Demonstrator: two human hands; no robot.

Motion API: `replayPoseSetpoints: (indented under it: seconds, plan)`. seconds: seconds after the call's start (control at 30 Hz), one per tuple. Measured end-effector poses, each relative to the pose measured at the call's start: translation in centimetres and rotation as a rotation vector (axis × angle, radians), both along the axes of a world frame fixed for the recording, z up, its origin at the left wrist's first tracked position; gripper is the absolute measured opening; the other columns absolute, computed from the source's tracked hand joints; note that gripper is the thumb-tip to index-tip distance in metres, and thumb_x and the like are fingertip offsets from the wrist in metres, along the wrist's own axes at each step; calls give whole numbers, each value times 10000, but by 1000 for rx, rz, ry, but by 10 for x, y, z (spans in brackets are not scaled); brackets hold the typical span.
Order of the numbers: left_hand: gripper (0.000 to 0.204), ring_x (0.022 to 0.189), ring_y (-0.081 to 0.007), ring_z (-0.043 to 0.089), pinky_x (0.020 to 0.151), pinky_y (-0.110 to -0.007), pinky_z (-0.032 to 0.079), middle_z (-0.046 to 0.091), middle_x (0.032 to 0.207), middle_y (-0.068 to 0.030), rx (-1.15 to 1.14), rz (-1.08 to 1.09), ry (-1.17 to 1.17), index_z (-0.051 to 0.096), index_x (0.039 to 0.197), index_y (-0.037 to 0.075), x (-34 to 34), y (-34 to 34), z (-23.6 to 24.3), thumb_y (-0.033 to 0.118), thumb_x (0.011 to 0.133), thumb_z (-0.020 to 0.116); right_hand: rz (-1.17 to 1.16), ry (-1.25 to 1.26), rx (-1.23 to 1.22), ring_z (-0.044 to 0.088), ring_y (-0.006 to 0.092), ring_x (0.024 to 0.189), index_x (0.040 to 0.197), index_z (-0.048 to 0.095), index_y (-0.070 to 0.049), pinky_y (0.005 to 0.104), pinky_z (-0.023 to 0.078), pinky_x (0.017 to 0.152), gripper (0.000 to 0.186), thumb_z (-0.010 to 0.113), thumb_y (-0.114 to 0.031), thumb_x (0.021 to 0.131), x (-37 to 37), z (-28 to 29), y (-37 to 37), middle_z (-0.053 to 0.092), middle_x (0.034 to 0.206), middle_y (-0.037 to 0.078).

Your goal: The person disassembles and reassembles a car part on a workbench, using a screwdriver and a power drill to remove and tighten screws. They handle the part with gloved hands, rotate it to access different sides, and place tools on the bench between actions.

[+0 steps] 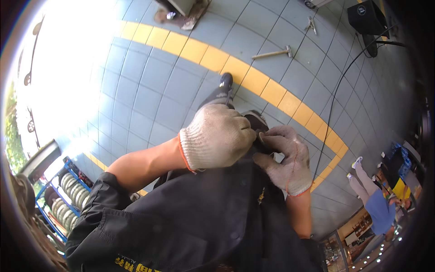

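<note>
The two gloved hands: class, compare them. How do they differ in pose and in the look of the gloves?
The left hand is curled into a fist, its back toward the camera; the right hand has its fingers more extended, pinching the dark jacket. The left glove looks cleaner and cream-coloured; the right glove looks greyer and dirtier. Both are knit work gloves with orange cuff trim, meeting at the same spot on the jacket.

I see a black boxy case [367, 17] on the tiled floor at the upper right, with a small round pale emblem on its face. On my own black jacket [181, 226], yellow lettering [136, 264] runs along the lower edge, and a small yellow badge [261, 196] sits near the front seam.
</note>
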State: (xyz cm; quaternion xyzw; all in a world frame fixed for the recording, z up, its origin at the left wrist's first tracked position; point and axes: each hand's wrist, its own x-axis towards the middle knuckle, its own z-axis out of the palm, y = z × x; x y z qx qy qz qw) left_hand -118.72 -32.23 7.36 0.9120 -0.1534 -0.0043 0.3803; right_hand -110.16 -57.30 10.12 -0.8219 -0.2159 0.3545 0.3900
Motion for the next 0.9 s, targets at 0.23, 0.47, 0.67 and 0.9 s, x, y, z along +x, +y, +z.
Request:
replayPoseSetpoints:
  seconds: [0.23,0.47,0.67,0.9]
  plan:
    - [129,806,-345,747,756,-497,605,737,834,-73,-46,-75,43,746,792,113,194,48,18,205,763,833,-75,-109,57,855,358,1006,1128,915,-93,451,700,875,394,1064,-253,800,154,9,45,827,1181,114]
    - [181,861,-351,780,758,-505,624,785,913,-84,-95,-68,44,813,921,89,420,84,16,127,751,859,-95,-332,245,840,387,1009,1079,897,-58,477,693,851,352,1056,-217,809,376,-3,84,818,1157,157]
    - [163,823,-376,769,772,-498,645,777,876,-130,-76,107,56,835,946,64,618,131,48,131,806,884,42,-393,425,841,348,1046,1117,916,-60,431,700,899,379,1044,-204,790,612,9,132,811,1183,127]
    - [150,873,-436,794,793,-504,669,824,960,-164,-244,269,98,875,944,65,793,192,81,153,834,826,36,-284,439,839,289,1109,1200,931,-85,425,704,936,426,1057,-229,820,795,44,199,811,1265,129]
